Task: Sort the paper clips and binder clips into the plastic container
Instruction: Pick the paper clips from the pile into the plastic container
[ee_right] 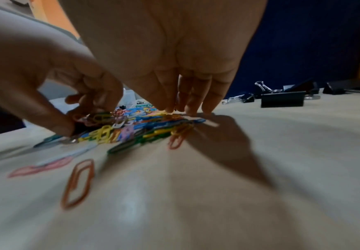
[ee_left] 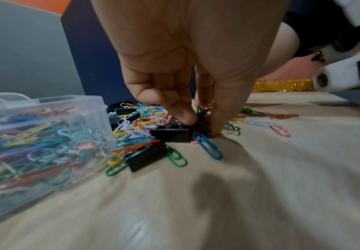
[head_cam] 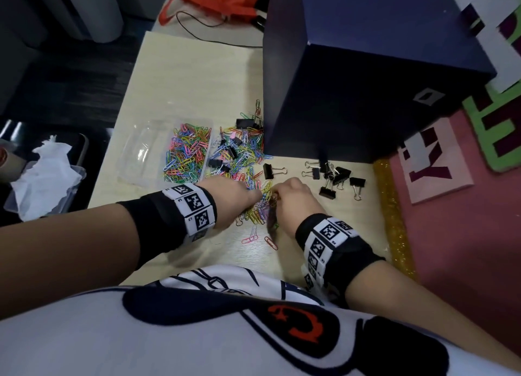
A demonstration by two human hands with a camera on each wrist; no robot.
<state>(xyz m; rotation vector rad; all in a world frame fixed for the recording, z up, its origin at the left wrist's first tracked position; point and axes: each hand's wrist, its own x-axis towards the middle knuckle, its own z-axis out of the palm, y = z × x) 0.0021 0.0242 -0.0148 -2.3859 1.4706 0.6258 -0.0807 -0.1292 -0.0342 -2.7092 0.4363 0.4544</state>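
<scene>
A clear plastic container (head_cam: 209, 158) (ee_left: 46, 104), holding many coloured paper clips, lies with its lid (head_cam: 141, 147) open to the left. A mixed pile of paper clips and black binder clips (head_cam: 242, 150) (ee_right: 132, 130) spreads to its right. My left hand (head_cam: 239, 198) (ee_left: 200, 125) (ee_right: 78, 118) reaches into the pile's near end and pinches a small bunch of paper clips between thumb and fingers. My right hand (head_cam: 282, 195) (ee_right: 187, 110) faces it, with straight fingertips pressed down on the clips at the pile's edge. A separate group of binder clips (head_cam: 335, 178) (ee_right: 281, 99) lies further right.
A large dark blue box (head_cam: 366, 79) stands just behind the pile and the binder clips. A gold glitter strip (head_cam: 392, 206) and a pink board (head_cam: 451, 192) border the table on the right. A tub with crumpled tissue (head_cam: 42, 175) sits off the left edge. Loose paper clips (head_cam: 251, 236) lie near me.
</scene>
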